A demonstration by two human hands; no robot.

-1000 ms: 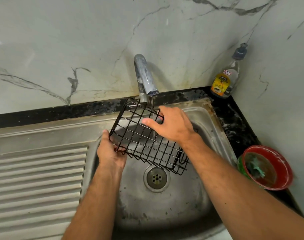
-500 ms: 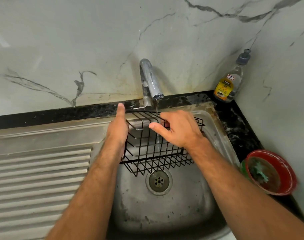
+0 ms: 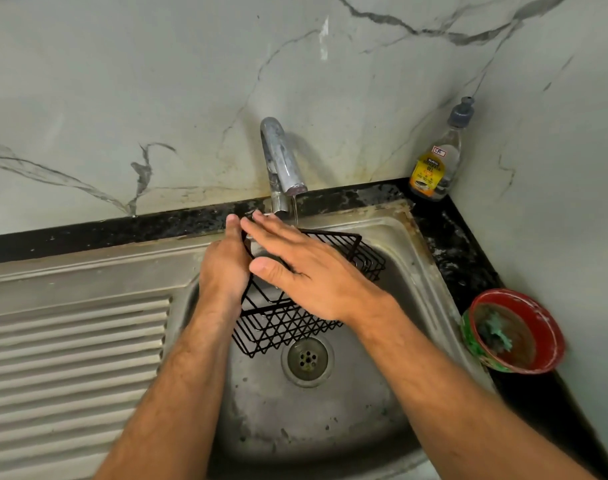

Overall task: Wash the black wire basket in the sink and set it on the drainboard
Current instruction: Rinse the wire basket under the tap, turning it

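Black wire basket [image 3: 288, 323] under running faucet [image 3: 281, 161], left hand [image 3: 224, 268] holding, right hand [image 3: 309, 275] flat on it

Over the sink [image 3: 409, 258], the tap [image 3: 281, 161] overhangs the black wire basket [image 3: 281, 323], crowding the back rim. The ribbed drainboard [image 3: 70, 358] lies open at left; at right, a soap bottle [image 3: 437, 161] and red bowl [image 3: 517, 330] fill the narrow table [image 3: 447, 237] against the wall.
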